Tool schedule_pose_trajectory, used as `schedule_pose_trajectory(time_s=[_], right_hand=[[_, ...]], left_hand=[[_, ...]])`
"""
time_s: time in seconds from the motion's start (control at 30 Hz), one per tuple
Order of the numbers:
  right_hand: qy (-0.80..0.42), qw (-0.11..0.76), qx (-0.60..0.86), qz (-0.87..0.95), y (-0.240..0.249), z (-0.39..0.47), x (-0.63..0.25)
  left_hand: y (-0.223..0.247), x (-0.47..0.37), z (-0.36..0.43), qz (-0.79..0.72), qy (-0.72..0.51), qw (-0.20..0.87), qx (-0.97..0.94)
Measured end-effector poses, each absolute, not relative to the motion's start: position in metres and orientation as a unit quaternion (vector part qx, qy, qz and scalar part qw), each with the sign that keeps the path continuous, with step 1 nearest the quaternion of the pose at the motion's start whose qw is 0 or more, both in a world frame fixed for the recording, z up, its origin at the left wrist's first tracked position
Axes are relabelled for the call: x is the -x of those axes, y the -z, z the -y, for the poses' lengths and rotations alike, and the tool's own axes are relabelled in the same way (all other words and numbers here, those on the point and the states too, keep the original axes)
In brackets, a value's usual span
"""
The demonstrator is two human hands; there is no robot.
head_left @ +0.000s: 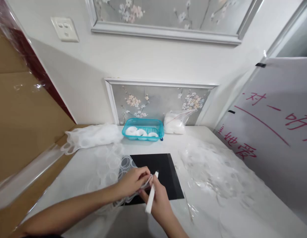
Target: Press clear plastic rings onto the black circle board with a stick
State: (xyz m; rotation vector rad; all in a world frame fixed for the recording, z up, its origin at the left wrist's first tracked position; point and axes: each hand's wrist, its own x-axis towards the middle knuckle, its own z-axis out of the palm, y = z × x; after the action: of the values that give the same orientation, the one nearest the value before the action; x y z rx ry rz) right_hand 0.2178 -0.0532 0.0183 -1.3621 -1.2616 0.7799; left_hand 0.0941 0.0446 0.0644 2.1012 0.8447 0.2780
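My left hand is closed, pinching the edge of a translucent white plastic ring that belongs to a sheet of joined rings. My right hand is wrapped round a slim white-handled tool with a small greyish tip; its kind is not clear. Both hands meet over a black mat, fingertips close together at the ring. From under the left hand and forearm the linked translucent rings spread out to the left, partly hidden by the arm.
Behind the mat stands a blue plastic basket with several white rings. A clear bag of white material sits beside it. White netlike material lies back left; translucent plastic scraps cover the right. Cardboard borders the left, a written sheet the right.
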Motion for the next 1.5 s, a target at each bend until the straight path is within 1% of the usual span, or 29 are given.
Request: schedule_pose_trajectory(time_s=[0.13,0.27,0.33,0.4,0.5,0.57,0.6,0.67,0.73,0.8,0.9,0.97,1.0,1.07,1.13,1.17,1.23,1.3,1.37,1.43,1.5], right_hand=[[-0.321,0.553,0.589,0.494,-0.001,0.050,-0.221],[-0.327,0.570,0.601,0.456,-0.001,0.050,-0.230],[-0.351,0.589,0.582,0.438,-0.008,0.049,-0.236],[-0.353,0.610,0.573,0.419,-0.015,0.047,-0.242],[-0.350,0.631,0.561,0.406,-0.025,0.041,-0.246],[-0.389,0.644,0.527,0.394,-0.031,0.035,-0.244],[-0.420,0.653,0.506,0.377,-0.034,0.031,-0.243],[-0.485,0.668,0.463,0.321,-0.039,0.024,-0.241],[-0.538,0.681,0.422,0.262,-0.044,0.017,-0.241],[-0.553,0.693,0.400,0.232,-0.049,0.011,-0.242],[-0.513,0.705,0.425,0.243,-0.057,0.006,-0.242],[-0.454,0.682,0.475,0.321,-0.060,0.004,-0.240],[-0.418,0.655,0.504,0.377,-0.061,0.004,-0.239],[-0.344,0.578,0.556,0.488,-0.064,0.003,-0.242],[-0.274,0.505,0.584,0.573,-0.068,0.001,-0.251],[-0.238,0.481,0.590,0.604,-0.070,-0.001,-0.259],[-0.170,0.454,0.591,0.645,-0.075,-0.005,-0.278],[-0.117,0.455,0.601,0.647,-0.081,-0.008,-0.300],[-0.089,0.480,0.614,0.620,-0.087,-0.010,-0.317],[-0.080,0.517,0.619,0.586,-0.093,-0.013,-0.329],[-0.073,0.548,0.613,0.564,-0.103,-0.018,-0.337]], left_hand=[[-0.046,-0.095,-0.036,-0.350,-0.135,0.471,-0.798],[-0.044,-0.085,-0.037,-0.378,-0.123,0.471,-0.788],[-0.046,-0.081,-0.040,-0.375,-0.096,0.427,-0.818],[-0.046,-0.077,-0.043,-0.352,-0.095,0.335,-0.869],[-0.041,-0.073,-0.044,-0.343,-0.142,0.192,-0.908],[-0.037,-0.069,-0.043,-0.366,-0.173,0.172,-0.898],[-0.035,-0.066,-0.042,-0.376,-0.188,0.190,-0.887],[-0.033,-0.060,-0.040,-0.387,-0.208,0.259,-0.860],[-0.033,-0.053,-0.037,-0.402,-0.195,0.339,-0.828],[-0.034,-0.047,-0.035,-0.412,-0.176,0.422,-0.788],[-0.037,-0.044,-0.038,-0.428,-0.223,0.531,-0.697],[-0.044,-0.042,-0.047,-0.463,-0.286,0.556,-0.627],[-0.051,-0.041,-0.053,-0.485,-0.312,0.549,-0.604],[-0.067,-0.037,-0.066,-0.506,-0.331,0.515,-0.608],[-0.088,-0.031,-0.074,-0.489,-0.299,0.448,-0.686],[-0.099,-0.026,-0.076,-0.474,-0.266,0.396,-0.740],[-0.118,-0.017,-0.077,-0.461,-0.196,0.255,-0.827],[-0.131,-0.007,-0.078,-0.461,-0.144,0.114,-0.868],[-0.138,0.003,-0.083,-0.475,-0.107,0.016,-0.873],[-0.143,0.011,-0.095,-0.495,-0.095,-0.017,-0.863],[-0.149,0.015,-0.112,-0.496,-0.127,0.021,-0.859]])
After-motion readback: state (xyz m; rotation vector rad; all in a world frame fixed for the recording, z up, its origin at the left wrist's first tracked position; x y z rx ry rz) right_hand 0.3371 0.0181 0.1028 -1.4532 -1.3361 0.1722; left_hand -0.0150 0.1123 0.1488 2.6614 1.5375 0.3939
